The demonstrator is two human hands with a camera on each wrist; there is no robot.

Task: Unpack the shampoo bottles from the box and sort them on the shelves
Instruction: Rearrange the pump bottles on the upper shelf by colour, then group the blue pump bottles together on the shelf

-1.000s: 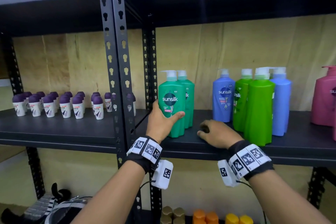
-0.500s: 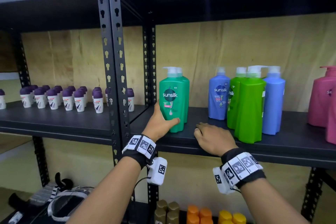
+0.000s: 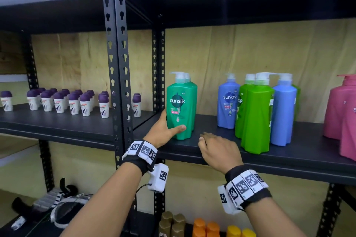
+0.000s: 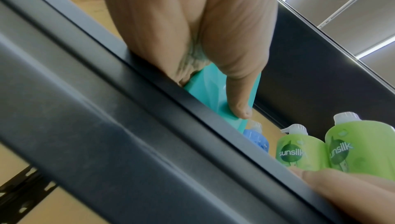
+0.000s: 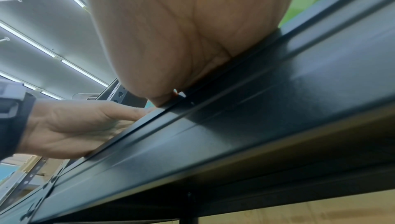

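A teal-green Sunsilk pump bottle stands upright on the dark shelf, directly in front of a second teal bottle. My left hand grips its base, thumb across the front and fingers hidden behind. The left wrist view shows the thumb lying on the teal bottle. My right hand rests on the shelf just right of it, with loosely curled fingers that hold nothing. Its palm sits on the shelf lip.
To the right stand a blue bottle, two light green bottles, another blue one and pink bottles. Small purple-capped roll-ons fill the left bay. A black upright post divides the bays. Gold and orange caps sit below.
The teal bottle in my left hand has come into line in front of the second teal one. My right hand stays on the shelf. The view has shifted slightly.
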